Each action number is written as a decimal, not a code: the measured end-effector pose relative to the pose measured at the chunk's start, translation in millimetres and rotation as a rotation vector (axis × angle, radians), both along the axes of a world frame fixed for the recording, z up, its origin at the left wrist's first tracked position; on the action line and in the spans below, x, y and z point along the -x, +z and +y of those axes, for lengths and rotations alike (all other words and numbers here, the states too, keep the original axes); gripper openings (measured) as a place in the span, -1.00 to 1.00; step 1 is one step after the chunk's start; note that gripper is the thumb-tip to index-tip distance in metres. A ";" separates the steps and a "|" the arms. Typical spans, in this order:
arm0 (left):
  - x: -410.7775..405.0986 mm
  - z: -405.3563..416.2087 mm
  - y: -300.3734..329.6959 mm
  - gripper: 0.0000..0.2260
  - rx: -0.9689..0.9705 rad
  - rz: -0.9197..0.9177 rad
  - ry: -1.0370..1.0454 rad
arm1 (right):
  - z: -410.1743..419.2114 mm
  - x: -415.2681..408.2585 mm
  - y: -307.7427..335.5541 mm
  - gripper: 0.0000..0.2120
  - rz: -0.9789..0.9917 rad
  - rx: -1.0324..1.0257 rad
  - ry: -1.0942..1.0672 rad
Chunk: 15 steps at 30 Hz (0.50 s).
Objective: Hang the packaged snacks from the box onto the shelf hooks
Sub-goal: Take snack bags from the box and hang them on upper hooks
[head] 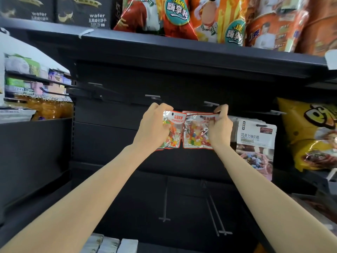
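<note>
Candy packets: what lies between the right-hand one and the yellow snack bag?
In the head view, a white chocolate-candy pouch hangs between the right candy packet and the yellow snack bag.

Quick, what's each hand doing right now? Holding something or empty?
Left hand: grips a stack of colour bean candy packets.
Right hand: pinches the top of another candy packet just below a shelf hook.

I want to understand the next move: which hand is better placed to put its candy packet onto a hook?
Probably the right hand: it pinches the top edge of its candy packet just below a hook. The left hand grips its packet by the side.
</note>
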<state>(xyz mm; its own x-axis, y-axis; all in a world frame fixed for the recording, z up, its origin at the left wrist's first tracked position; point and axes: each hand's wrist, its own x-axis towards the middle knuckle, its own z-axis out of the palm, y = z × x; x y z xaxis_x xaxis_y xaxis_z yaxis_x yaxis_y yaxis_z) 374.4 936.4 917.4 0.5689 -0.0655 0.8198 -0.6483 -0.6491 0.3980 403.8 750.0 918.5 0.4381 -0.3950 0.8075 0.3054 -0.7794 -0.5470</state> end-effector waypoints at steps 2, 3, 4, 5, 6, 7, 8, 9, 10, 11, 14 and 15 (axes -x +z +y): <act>-2.9 2.4 0.0 -0.64 -0.012 0.000 -0.005 | -0.6 -14.3 1.3 -0.65 0.136 0.054 -0.049; -4.1 3.9 -0.4 -0.64 -0.017 0.005 -0.007 | -1.1 -20.1 1.9 -0.66 0.200 0.062 -0.058; -5.8 5.2 -1.2 -0.64 -0.021 0.010 -0.011 | -1.3 -24.6 2.4 -0.65 0.251 0.069 -0.054; -7.6 6.5 -1.9 -0.64 -0.022 0.015 -0.023 | -1.5 -27.7 3.1 -0.64 0.291 0.079 -0.042; -9.1 7.5 -2.5 -0.64 -0.024 0.020 -0.042 | -2.0 -30.3 3.9 -0.62 0.323 0.087 -0.031; -10.4 8.4 -2.9 -0.64 -0.030 0.026 -0.065 | -2.7 -32.1 4.4 -0.60 0.352 0.090 -0.019; -10.6 9.3 -3.1 -0.64 -0.039 0.031 -0.091 | -3.2 -32.1 4.6 -0.59 0.379 0.097 -0.014; -10.5 10.0 -3.2 -0.64 -0.046 0.039 -0.123 | -4.0 -30.9 4.3 -0.60 0.392 0.102 -0.008; -9.5 10.3 -3.2 -0.64 -0.051 0.049 -0.161 | -5.1 -28.1 3.1 -0.63 0.379 0.096 0.001; -7.6 10.2 -3.2 -0.65 -0.052 0.063 -0.205 | -6.1 -22.6 0.5 -0.67 0.329 0.071 0.020; -3.2 5.6 -4.3 -0.66 -0.066 0.093 -0.335 | -10.1 4.0 -13.9 -0.77 0.038 -0.058 0.092; -2.8 2.6 -4.2 -0.66 -0.068 0.100 -0.367 | -10.8 14.5 -18.7 -0.80 -0.046 -0.075 0.132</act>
